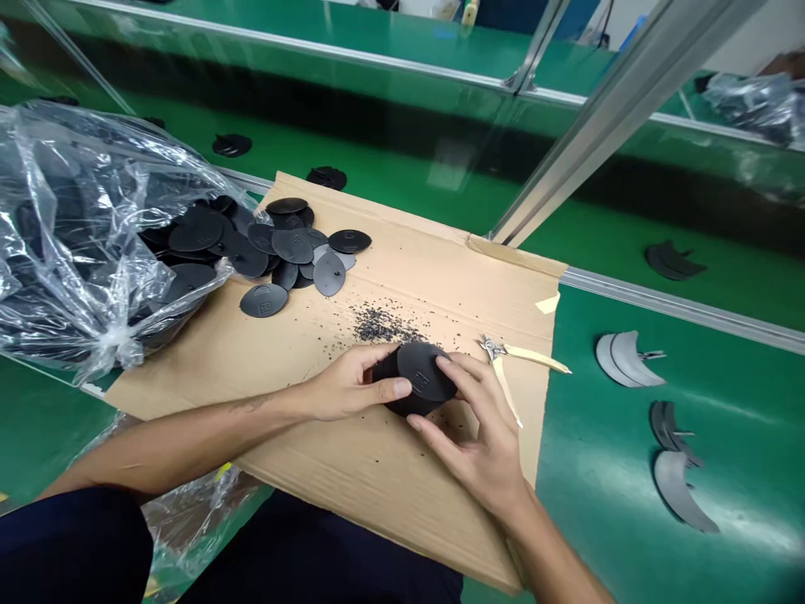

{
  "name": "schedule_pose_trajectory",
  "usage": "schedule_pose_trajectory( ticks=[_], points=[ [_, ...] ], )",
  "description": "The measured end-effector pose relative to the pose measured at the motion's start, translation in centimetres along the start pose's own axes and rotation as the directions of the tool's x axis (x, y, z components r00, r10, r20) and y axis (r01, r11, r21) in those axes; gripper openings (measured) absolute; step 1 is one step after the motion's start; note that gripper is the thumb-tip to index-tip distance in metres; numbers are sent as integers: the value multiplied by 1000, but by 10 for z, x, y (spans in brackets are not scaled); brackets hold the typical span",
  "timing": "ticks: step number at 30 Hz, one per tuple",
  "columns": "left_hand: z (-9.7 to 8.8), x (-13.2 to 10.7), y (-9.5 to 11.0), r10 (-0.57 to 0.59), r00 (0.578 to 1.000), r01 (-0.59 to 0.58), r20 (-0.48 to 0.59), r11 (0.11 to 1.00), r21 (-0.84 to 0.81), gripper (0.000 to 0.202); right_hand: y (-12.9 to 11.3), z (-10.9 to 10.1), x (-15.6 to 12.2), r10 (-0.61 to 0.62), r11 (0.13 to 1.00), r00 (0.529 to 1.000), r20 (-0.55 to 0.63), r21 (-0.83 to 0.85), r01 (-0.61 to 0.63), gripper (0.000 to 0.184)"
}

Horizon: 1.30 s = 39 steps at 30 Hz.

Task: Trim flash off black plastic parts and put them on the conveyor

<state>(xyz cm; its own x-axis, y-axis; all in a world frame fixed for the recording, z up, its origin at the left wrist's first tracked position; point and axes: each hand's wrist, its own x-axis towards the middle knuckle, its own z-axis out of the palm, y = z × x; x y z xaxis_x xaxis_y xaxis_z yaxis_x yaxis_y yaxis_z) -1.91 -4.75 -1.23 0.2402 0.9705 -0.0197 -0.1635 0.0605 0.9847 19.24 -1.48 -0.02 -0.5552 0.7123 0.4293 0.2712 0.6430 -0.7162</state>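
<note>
Between both hands I hold a stack of black oval plastic pieces [423, 373], its top piece facing up with a small raised mark. My left hand [352, 384] grips the left side, thumb over the near edge. On the right, my right hand [481, 419] has its fingers on the top piece and its thumb at the lower edge. Under and behind the stack lies cardboard [302, 369] with a scatter of small black scraps [381, 322]. Just right of my right hand rest cutting pliers [512, 352] with pale yellow handles, jaws toward the upper left.
A clear plastic bag [116, 285] of black ovals spills loose pieces [293, 246] onto the cardboard at left. Curved grey pieces [682, 491] and black pieces [670, 424] lie on the green table [604, 537] at right. A metal post [584, 126] rises beyond the cardboard.
</note>
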Motion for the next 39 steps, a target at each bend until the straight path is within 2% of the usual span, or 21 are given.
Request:
schedule_pose_trajectory(
  ticks=[3,5,8,11,14,19,26,32,39],
  points=[
    [-1,0,0,24,999,-21,-29,995,100,37,0,2,-2,4,1000,1000,3,4,-4,62],
    [-1,-1,0,99,994,-83,-56,968,235,32,1,3,-3,14,1000,1000,0,26,-14,64],
    [-1,-2,0,293,955,-245,-40,859,449,30,3,4,-4,38,998,999,-11,54,-37,64],
    [-1,-4,-1,412,910,-362,36,751,552,41,5,5,-4,38,998,999,-23,54,-37,59],
    [-1,-4,-3,455,887,-416,81,710,568,49,7,6,-2,8,997,1000,-28,79,-5,57],
    [-1,-3,-3,491,866,-455,95,695,557,50,5,5,0,-11,994,1000,-20,109,13,56],
    [-2,-3,-2,475,874,-446,109,690,571,47,-1,5,0,9,995,999,-31,96,-6,54],
    [-1,-1,-1,550,824,-518,138,630,579,46,-1,3,1,17,996,1000,-25,86,-15,52],
    [-1,-1,-2,574,808,-536,138,615,578,45,-1,3,0,34,998,999,-16,57,-33,48]
  ],
)
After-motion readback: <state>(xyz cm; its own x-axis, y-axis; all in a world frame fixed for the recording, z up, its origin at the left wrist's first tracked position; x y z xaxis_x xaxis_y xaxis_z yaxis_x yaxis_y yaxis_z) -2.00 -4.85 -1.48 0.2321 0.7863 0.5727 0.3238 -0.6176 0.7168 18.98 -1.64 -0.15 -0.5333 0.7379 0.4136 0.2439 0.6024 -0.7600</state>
